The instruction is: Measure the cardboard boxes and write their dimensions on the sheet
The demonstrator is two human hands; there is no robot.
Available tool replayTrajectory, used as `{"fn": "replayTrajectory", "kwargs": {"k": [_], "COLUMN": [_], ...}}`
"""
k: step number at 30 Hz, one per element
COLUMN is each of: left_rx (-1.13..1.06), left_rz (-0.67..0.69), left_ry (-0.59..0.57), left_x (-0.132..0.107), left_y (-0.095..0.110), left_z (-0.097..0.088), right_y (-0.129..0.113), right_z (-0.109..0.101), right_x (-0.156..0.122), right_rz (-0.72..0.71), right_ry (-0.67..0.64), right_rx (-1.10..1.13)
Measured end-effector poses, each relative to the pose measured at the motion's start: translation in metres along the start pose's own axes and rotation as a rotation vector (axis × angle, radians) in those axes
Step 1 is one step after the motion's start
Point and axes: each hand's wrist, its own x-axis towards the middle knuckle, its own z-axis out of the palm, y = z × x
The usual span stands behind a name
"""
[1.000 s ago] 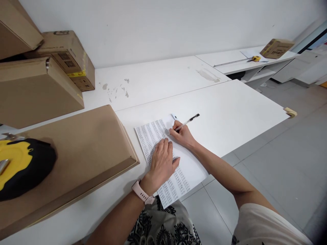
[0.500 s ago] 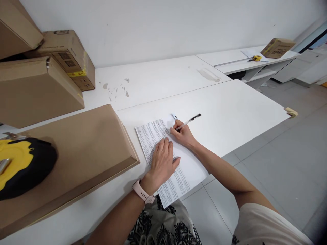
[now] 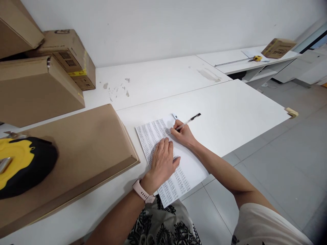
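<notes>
Printed sheet [image 3: 178, 170] — laid on the white table [image 3: 230, 112] at its near edge, lower corner overhanging. It is pressed flat by the open left hand [image 3: 162, 161]. A pen [image 3: 187, 121] is pinched in the right hand [image 3: 182, 134], tip on the sheet's upper part. A flat cardboard box [image 3: 84, 149] lies just left — a yellow-black tape measure [image 3: 20, 165] rests on it.
</notes>
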Motion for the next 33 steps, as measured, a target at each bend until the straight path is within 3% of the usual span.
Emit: {"fn": "replayTrajectory", "kwargs": {"k": [33], "left_rx": [0.015], "left_rz": [0.001], "left_ry": [-0.008], "left_x": [0.0002], "left_y": [0.0001], "left_z": [-0.0009], "right_y": [-0.0008], "right_z": [-0.0004], "right_x": [0.0012], "right_rz": [-0.007], "right_ry": [0.024], "right_rx": [0.006]}}
